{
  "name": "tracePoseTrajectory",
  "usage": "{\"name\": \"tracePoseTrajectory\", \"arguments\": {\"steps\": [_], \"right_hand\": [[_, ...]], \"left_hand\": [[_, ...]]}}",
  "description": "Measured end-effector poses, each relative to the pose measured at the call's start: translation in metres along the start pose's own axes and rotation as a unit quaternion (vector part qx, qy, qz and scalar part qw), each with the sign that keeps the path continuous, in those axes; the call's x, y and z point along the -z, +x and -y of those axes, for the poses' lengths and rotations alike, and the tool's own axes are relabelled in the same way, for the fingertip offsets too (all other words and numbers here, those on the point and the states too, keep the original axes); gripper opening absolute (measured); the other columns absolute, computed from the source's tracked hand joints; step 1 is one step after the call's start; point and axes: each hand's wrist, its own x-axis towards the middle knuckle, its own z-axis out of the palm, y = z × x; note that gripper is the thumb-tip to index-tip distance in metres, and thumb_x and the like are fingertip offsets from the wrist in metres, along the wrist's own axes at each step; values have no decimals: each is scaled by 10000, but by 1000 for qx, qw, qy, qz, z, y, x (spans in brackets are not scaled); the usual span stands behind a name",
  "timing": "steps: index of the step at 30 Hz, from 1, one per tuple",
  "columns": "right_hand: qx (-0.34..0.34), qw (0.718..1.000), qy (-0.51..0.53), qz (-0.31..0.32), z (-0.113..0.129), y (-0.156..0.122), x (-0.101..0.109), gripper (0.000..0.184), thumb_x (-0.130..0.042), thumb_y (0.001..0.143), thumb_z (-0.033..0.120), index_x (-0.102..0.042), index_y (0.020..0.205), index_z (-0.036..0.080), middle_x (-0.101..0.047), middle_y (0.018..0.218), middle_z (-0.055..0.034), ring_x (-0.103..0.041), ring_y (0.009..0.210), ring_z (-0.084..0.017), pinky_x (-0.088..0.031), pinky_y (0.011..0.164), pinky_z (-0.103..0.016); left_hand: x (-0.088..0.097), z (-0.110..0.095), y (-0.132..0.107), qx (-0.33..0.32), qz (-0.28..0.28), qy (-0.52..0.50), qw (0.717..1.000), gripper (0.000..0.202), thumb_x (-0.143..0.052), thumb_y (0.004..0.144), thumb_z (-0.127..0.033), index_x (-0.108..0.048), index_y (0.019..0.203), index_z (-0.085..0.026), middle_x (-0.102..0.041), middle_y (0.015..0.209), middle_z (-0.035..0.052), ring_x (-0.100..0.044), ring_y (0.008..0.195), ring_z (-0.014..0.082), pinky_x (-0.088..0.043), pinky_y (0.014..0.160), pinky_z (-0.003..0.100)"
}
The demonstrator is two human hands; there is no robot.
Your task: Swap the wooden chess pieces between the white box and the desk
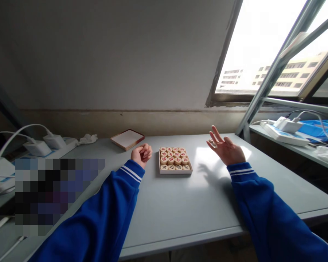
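Grey table (164, 209), boxed round pieces (177, 160) between hands (142, 154) (231, 151)

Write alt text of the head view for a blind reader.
An open box of xiangqi pieces, red characters behind a black front row, sits on a gray table between a curled left hand and an open right hand, both in blue sleeves. A box lid lies farther back, left.

Long blue sleeves (106, 207), one pair: fabric is creasing behind the cuffs (242, 173); two white stripes (241, 170) are crossing each cuff.
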Motion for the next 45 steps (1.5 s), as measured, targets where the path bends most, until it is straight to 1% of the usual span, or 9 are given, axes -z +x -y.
{"name": "tracePoseTrajectory", "arguments": {"steps": [6,16,30,33,35,37,40,44,45], "right_hand": [[-48,992,-112,-44,5,-1,-8,303,-316,696,222,-300,395,194,-388,1278,138,-304,1212,-177,-320,925,-445],[-8,979,-204,19,-3,-1,-6,274,-218,725,162,-337,482,204,-343,1321,91,-343,1188,-148,-370,868,-434],[-26,984,-177,17,-6,0,-4,245,-234,731,185,-305,497,200,-331,1331,86,-339,1194,-142,-359,881,-411],[-33,982,-184,13,-4,1,-4,247,-246,757,230,-407,570,216,-335,1333,70,-351,1187,-156,-372,869,-396],[-35,982,-185,-2,-1,3,0,244,-252,772,285,-482,705,242,-362,1321,43,-381,1165,-171,-388,852,-388],[-33,975,-216,-26,3,6,6,315,-225,795,376,-504,890,262,-425,1278,-1,-440,1110,-194,-407,820,-387],[-26,911,-401,-96,2,8,22,450,-230,780,539,-507,981,246,-570,1080,-81,-517,974,-251,-413,757,-421],[-57,653,-735,-172,-13,4,47,396,-504,635,561,-575,788,202,-588,895,-156,-495,926,-360,-365,711,-526],[-72,611,-770,-167,-17,3,53,362,-541,616,531,-579,758,200,-583,881,-160,-503,904,-362,-370,690,-527]], "left_hand": [[-4,0,-2,1,-20,11,1000,262,-367,546,-43,-177,411,-163,-177,409,-25,-150,352,52,-73,331,177],[-3,1,0,4,8,12,1000,199,-365,521,-48,-267,376,-142,-263,399,-3,-194,335,48,-71,322,166],[-3,5,0,-21,-1,154,988,110,-384,513,-117,-349,411,-136,-380,447,-5,-306,347,43,-168,343,167],[-4,7,1,-33,-22,207,978,51,-408,566,-158,-456,565,-139,-494,567,10,-399,426,65,-233,361,164],[-4,10,2,-57,-65,257,963,241,-438,623,-195,-499,855,-174,-563,792,27,-506,601,95,-343,439,166],[-4,13,5,-90,-116,320,936,438,-456,674,-238,-383,1105,-224,-515,1055,55,-525,871,132,-435,633,213],[-2,15,7,-118,-140,414,892,590,-462,728,-334,-219,1250,-208,-271,1333,114,-304,1205,210,-337,930,331],[1,15,6,-75,-51,542,835,885,-513,684,-506,-9,1327,-164,-1,1418,147,27,1291,267,-76,1033,465],[3,15,6,-56,-26,576,815,973,-535,647,-541,33,1331,-146,20,1413,165,69,1285,273,-16,1025,491]]}}
